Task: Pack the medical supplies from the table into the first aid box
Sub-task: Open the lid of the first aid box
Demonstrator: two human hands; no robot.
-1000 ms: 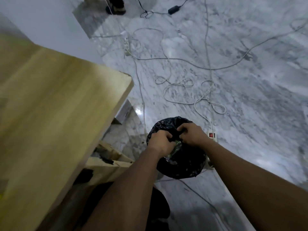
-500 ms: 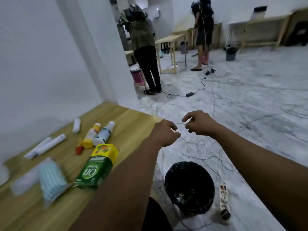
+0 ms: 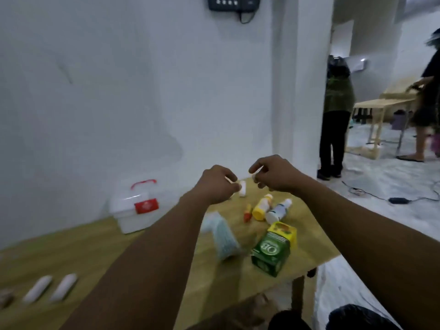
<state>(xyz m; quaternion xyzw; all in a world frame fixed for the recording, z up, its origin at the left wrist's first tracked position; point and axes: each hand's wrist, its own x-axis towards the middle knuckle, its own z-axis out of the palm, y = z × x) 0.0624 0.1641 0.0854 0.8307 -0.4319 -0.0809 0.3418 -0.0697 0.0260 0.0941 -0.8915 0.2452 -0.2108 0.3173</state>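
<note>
Black bin bag [image 3: 357, 315] left below, both hands have risen over the bench [image 3: 95, 253], right of the first aid box [image 3: 135, 208]. Both left hand [image 3: 219, 184] and right hand [image 3: 273, 175] curl fingertip to thumb; whether they pinch anything, I cannot tell. Right of the box lie green carton [image 3: 271, 252], mask pack [image 3: 222, 236], yellow bottle [image 3: 260, 208]: packing not begun, lid seemingly shut.
</note>
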